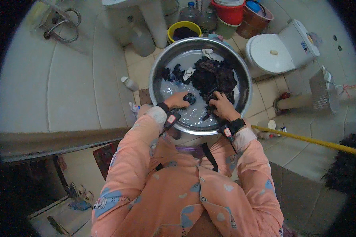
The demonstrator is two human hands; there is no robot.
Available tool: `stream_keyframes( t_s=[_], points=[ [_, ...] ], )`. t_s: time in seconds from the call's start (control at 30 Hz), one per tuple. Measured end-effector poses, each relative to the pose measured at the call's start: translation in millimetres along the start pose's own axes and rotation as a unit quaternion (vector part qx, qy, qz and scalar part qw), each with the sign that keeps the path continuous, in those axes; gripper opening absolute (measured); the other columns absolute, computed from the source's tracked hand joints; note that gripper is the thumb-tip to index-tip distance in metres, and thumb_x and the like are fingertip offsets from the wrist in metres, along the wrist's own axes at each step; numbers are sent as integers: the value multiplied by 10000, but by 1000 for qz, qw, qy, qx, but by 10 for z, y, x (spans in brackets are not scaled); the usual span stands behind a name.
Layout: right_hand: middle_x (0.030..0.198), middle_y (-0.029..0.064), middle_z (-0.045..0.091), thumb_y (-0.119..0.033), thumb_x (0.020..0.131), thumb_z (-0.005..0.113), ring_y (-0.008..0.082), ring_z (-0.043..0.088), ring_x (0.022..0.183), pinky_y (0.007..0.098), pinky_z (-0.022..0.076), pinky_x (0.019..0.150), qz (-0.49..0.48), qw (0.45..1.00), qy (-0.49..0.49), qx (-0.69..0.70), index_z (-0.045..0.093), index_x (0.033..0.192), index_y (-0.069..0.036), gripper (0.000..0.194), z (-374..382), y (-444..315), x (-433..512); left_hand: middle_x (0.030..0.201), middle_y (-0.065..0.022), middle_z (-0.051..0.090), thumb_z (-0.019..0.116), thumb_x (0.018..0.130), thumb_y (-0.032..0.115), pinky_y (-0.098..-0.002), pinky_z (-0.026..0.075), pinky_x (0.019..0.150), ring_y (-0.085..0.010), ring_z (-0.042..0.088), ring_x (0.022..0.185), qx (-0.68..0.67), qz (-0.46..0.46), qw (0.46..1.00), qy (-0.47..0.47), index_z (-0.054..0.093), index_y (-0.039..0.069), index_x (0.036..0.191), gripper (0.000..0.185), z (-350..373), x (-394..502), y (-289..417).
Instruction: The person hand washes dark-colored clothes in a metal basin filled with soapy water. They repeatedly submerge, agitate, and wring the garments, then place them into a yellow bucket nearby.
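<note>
A large round metal basin (246, 89) stands on the floor before me with cloudy, sudsy water (178, 89) in it. My left hand (177, 100) is closed around a small, wet, dark cloth (190, 98) at the left front of the basin. At the right front, my right hand (225, 107) grips the edge of a heap of wet dark clothes (215, 74), its fingertips partly hidden in the fabric. White cloth pieces (189, 73) lie against the heap. Further dark cloth (177, 72) floats at the left.
Behind the basin are a yellow tub (171, 29) holding dark cloth, a red bucket (230, 13) and a brown bucket (253, 25). A toilet (270, 54) stands at the right. A white bottle (130, 84) is on the left, and a yellow pole (302, 137) slants at the right.
</note>
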State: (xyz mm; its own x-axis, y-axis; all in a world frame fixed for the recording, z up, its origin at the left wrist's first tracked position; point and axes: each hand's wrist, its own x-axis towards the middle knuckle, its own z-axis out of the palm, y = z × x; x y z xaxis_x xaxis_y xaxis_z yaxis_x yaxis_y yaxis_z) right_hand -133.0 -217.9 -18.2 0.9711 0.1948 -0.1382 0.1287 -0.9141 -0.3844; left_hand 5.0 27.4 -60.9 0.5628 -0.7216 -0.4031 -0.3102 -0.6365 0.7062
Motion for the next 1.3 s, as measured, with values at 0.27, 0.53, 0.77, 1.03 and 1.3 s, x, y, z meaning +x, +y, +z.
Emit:
stream_keyframes(
  t_s=[0.27,0.53,0.77,1.03,1.3],
  points=[
    [1024,167,613,-139,749,699,385,536,1018,454,477,797,-78,983,110,127,662,1006,-96,263,-420,218,466,977,-220,660,739,699,272,-434,494,816,-396,630,931,38,90,995,37,588,85,1177,534,-34,-401,266],
    [1427,78,439,-478,781,701,400,410,1273,525,357,1059,82,994,73,17,453,1395,-219,711,-803,494,1390,1459,-192,324,776,726,411,-608,333,1013,-450,280,1328,133,63,980,132,367,243,1447,846,-386,-128,298],
    [1351,193,525,-575,935,456,419,475,1246,438,339,1078,92,987,-17,131,401,1445,-186,644,-642,870,2267,1540,-224,214,693,723,620,-591,238,1092,-440,216,1404,117,-15,987,113,240,178,1510,1009,-1076,1088,87],
    [1245,164,611,-413,854,591,364,577,1132,416,435,980,2,971,-165,172,558,1291,-128,524,-518,1347,2421,1438,-255,394,615,821,503,-468,324,1082,-443,371,1323,-28,-130,991,-17,321,134,1468,801,-864,1929,-88],
    [954,50,612,-116,772,670,145,548,882,275,442,796,84,924,-102,359,621,1079,-22,325,-515,1142,2059,1185,-84,578,611,821,90,-332,428,900,-221,524,1124,-240,4,965,-108,445,107,1351,556,-889,1670,143]
  ],
)
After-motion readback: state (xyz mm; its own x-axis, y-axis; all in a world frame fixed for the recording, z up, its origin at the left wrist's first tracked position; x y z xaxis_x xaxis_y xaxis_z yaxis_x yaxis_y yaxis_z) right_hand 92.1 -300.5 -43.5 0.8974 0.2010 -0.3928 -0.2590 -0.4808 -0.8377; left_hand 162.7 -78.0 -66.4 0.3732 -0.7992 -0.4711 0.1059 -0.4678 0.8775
